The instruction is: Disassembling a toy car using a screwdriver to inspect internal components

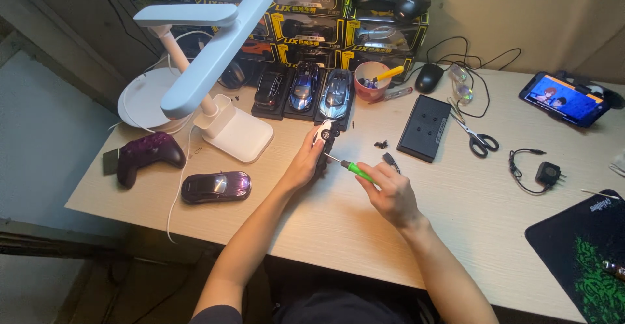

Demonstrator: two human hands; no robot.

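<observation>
My left hand (303, 162) grips a small white and black toy car (325, 132), tipped on its side above the wooden desk (338, 220). My right hand (389, 194) holds a green-handled screwdriver (357, 170) whose metal tip meets the underside of the car. Beside the screwdriver lie small dark screws (381, 145) and a small black part (391, 162). A flat black display base (424, 128) rests just right of them.
A white desk lamp (215, 57) stands at left. Nearby lie a purple toy car (215, 186) and a dark game controller (148, 153). Three model cars (304, 89) sit before stacked boxes. A red cup (371, 80), mouse (429, 76), scissors (475, 135), phone (564, 98), charger (548, 173) and mouse pad (586, 252) lie to the right.
</observation>
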